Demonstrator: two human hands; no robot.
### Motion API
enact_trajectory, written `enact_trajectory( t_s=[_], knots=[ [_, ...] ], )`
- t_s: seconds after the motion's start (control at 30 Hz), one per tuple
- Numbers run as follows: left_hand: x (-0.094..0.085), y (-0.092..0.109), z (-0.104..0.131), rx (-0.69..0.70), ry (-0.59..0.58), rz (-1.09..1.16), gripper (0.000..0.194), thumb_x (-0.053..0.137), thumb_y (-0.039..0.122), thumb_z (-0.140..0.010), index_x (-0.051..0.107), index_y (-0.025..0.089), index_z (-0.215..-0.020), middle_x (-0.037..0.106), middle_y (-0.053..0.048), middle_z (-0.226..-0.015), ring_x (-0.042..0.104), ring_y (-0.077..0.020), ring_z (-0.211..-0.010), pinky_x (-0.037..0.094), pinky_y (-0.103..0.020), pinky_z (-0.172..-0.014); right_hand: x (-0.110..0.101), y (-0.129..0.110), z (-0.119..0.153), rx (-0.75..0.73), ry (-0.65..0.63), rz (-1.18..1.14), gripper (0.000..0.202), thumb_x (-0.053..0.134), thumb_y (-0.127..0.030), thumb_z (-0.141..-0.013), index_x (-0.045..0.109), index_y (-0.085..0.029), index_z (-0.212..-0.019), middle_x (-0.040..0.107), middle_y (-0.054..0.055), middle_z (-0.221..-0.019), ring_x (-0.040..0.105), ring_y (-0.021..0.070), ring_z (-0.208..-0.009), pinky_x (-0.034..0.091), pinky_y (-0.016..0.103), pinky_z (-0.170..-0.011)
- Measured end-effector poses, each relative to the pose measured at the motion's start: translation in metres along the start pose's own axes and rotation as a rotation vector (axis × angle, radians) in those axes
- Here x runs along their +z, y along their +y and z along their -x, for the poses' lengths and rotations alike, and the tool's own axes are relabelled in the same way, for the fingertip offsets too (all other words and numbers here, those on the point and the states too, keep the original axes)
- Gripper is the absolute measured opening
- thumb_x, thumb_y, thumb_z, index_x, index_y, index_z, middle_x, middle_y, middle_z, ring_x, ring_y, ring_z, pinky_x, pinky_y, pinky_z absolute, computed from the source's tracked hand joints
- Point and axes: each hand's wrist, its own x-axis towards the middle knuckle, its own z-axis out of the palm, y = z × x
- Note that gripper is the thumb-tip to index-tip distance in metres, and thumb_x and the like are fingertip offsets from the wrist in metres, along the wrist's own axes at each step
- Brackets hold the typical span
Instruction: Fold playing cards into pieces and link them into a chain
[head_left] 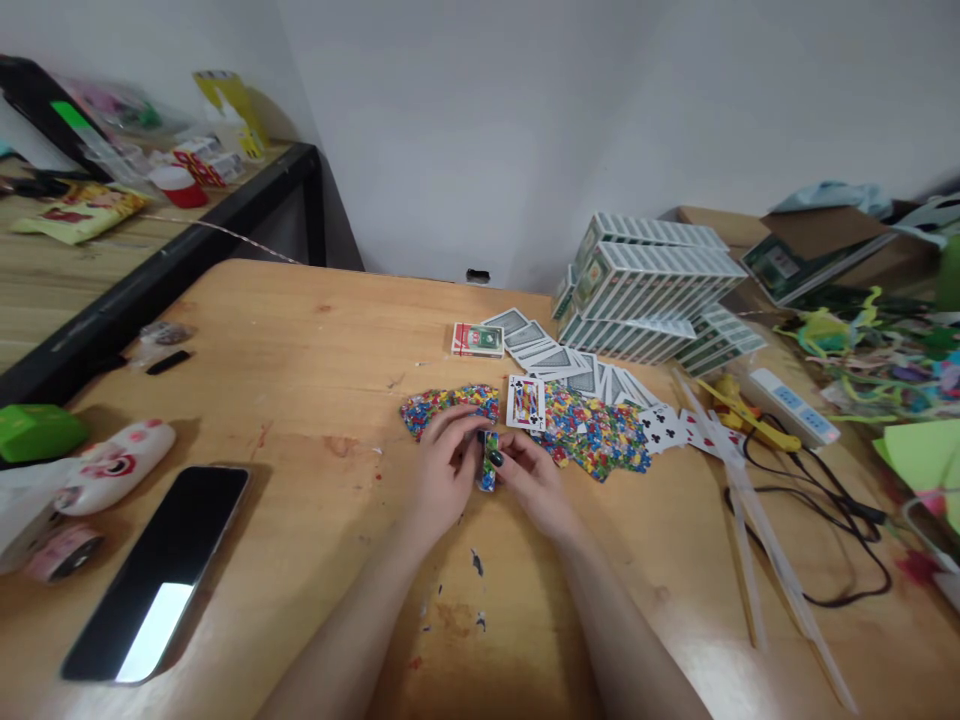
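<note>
Between both hands, near the middle of the table, is a small narrow piece (487, 476) with a multicoloured speckled pattern; I cannot tell whether it is a folded card or a little box. My left hand (441, 468) grips it from the left with curled fingers. From the right, my right hand (534, 482) pinches it, its dark-nailed thumb on the front. Just beyond the hands lie overlapping cards (592, 432) with the same speckled pattern. A face-up king-like club card (526, 402) rests on them. Grey-backed playing cards (559, 358) fan out behind.
A red-and-green card box (478, 340) lies farther back. Stacked green-striped boxes (660, 285) stand back right. Clear plastic strips (765, 540), a black cable (847, 600) and a power strip (793, 405) lie right. A phone (161, 570) and white computer mouse-like object (120, 465) are left.
</note>
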Motion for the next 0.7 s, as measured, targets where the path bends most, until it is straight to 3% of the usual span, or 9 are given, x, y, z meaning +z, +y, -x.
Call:
enact_trajectory(
  t_s=[0.13,0.3,0.5,0.7],
  knots=[
    [-0.0019,-0.0001,0.0002,0.113,-0.023,-0.004,0.025,0.044,0.010,-0.082,0.057,0.022,-0.100,0.062,-0.004,-0.103,0.055,-0.0155,-0.100,0.044,-0.035,-0.090,0.0011,-0.0008,-0.0008,-0.011,-0.013,-0.055,0.020,0.067,-0.033,-0.070,0.056,-0.020,-0.081,0.050,-0.002,-0.076,0.048,0.0109,-0.067,0.040,0.022,-0.060],
    [-0.0019,-0.0004,0.0029,0.118,0.020,-0.046,0.023,0.047,0.012,-0.081,0.057,0.022,-0.100,0.064,-0.004,-0.100,0.058,-0.0156,-0.096,0.045,-0.034,-0.087,0.0017,0.0008,-0.0010,0.005,0.017,-0.116,0.020,0.067,-0.031,-0.070,0.056,-0.021,-0.084,0.051,-0.002,-0.076,0.049,0.0115,-0.068,0.041,0.022,-0.060],
    [-0.0010,0.0017,0.0041,0.043,0.084,-0.097,0.021,0.048,0.014,-0.080,0.057,0.021,-0.098,0.063,-0.004,-0.096,0.058,-0.0150,-0.091,0.046,-0.032,-0.084,0.0041,0.0053,-0.0024,-0.014,0.098,-0.119,0.020,0.068,-0.031,-0.069,0.057,-0.020,-0.082,0.053,-0.002,-0.074,0.050,0.0107,-0.064,0.040,0.022,-0.057],
    [-0.0005,-0.0076,0.0045,-0.165,0.243,-0.076,0.017,0.052,0.019,-0.079,0.057,0.020,-0.095,0.062,-0.004,-0.091,0.059,-0.0162,-0.087,0.047,-0.033,-0.081,-0.0002,0.0069,-0.0072,-0.089,0.352,-0.190,0.025,0.069,-0.034,-0.065,0.057,-0.021,-0.083,0.058,-0.001,-0.079,0.053,0.0124,-0.069,0.043,0.024,-0.061]
  ],
)
